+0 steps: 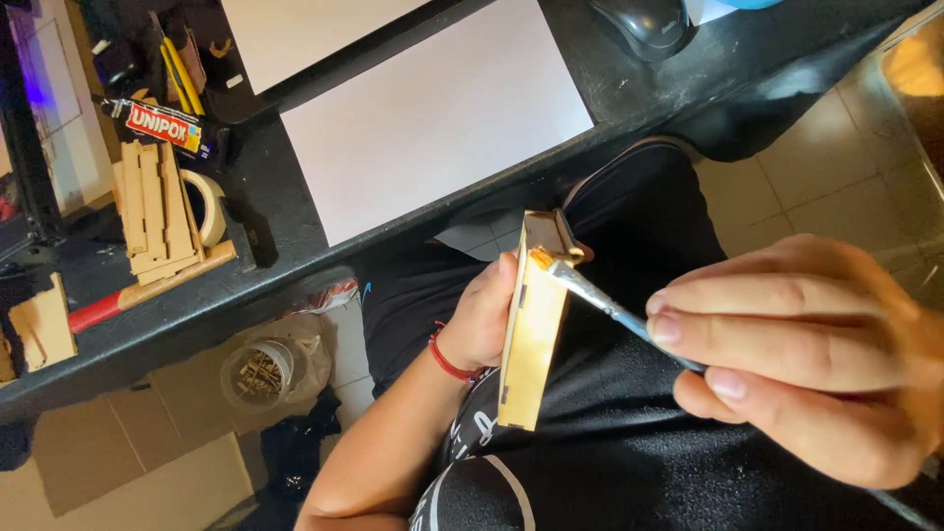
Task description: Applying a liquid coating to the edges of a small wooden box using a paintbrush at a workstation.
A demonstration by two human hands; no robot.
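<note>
From the head view, the step in hand looks like brushing glue onto a small wooden assembly: the right hand [796, 359] holds a thin brush [610, 307] with its orange-tipped bristles touching the upper corner of a flat wooden piece [534, 324], which the left hand [482, 320] holds upright over the lap, well clear of the bench [246, 265]. The right hand's fingers [747, 295] are pressed together around the brush handle, pinching it between thumb and stacked fingertips. The left hand's fingers are curled behind the wooden piece, mostly hidden by it, with the thumb showing along its near edge; it grips the piece along one long side. As a judgement, the next move calls for a steady light stroke along the joint at that top corner, with the piece kept from tilting. On the bench lie a white sheet [433, 118], a glue tube [162, 125], a tape roll [211, 206], a stack of wooden parts [152, 211] and a red-handled tool [98, 310].
</note>
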